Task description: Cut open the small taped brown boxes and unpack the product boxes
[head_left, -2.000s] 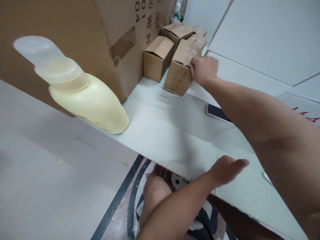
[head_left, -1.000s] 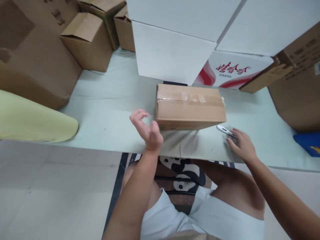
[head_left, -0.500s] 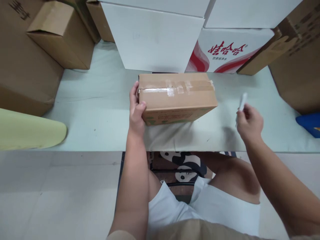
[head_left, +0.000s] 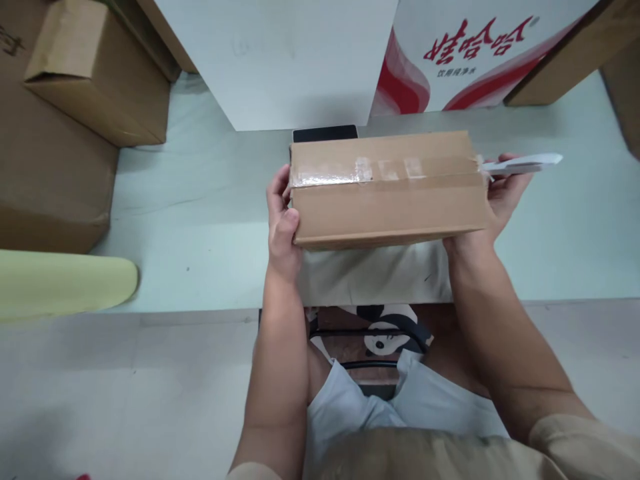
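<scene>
I look down on a pale green surface crowded along its far edge with cartons: a large white cardboard box, a white carton printed with red swirls and lettering, and plain brown cardboard boxes at the far left corner. A pale yellow plastic container lies at the near left edge. A thin black device, only partly visible, lies flat just behind the box in my hands.

That long brown cardboard box sealed with clear tape along its top seam sits at the near edge, about the middle of the surface. My left hand grips its left end, fingers wrapped round the end and thumb pressed on the front face. My right hand is against the right end, its fingers closed on a slim white blade-like tool that points rightward, level with the taped seam.
</scene>
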`<state>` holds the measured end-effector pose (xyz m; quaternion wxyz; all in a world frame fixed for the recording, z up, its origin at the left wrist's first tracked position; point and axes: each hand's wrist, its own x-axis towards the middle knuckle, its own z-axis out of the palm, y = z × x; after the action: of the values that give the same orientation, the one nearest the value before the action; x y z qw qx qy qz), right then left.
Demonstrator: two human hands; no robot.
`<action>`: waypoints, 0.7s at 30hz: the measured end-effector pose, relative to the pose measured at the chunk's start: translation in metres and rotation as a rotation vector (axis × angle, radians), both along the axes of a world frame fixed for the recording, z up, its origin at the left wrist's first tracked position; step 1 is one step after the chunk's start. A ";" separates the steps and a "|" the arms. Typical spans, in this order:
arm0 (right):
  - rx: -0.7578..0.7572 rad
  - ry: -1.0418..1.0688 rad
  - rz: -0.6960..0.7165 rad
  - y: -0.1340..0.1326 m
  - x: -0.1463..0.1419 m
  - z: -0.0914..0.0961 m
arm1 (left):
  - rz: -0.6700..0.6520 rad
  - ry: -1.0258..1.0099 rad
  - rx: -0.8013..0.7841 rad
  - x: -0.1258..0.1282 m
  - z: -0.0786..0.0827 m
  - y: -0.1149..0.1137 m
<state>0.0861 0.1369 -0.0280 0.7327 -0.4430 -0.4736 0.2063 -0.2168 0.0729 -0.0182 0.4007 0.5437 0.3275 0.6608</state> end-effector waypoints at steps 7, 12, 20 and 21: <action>0.025 -0.057 -0.064 -0.012 0.023 0.000 | -0.056 -0.026 -0.045 0.032 0.005 0.003; 0.029 0.002 -0.100 -0.026 0.044 -0.002 | -0.081 -0.029 -0.089 0.059 0.011 -0.023; 0.043 0.164 0.048 -0.050 0.040 0.004 | -0.081 0.108 -0.178 0.045 0.025 -0.054; 0.044 0.160 0.055 -0.052 0.039 0.005 | -0.104 0.161 -0.191 0.037 0.030 -0.047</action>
<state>0.1247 0.0853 -0.0229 0.7718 -0.3957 -0.4300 0.2508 -0.1793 0.0254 0.0116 0.4567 0.5706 0.3913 0.5593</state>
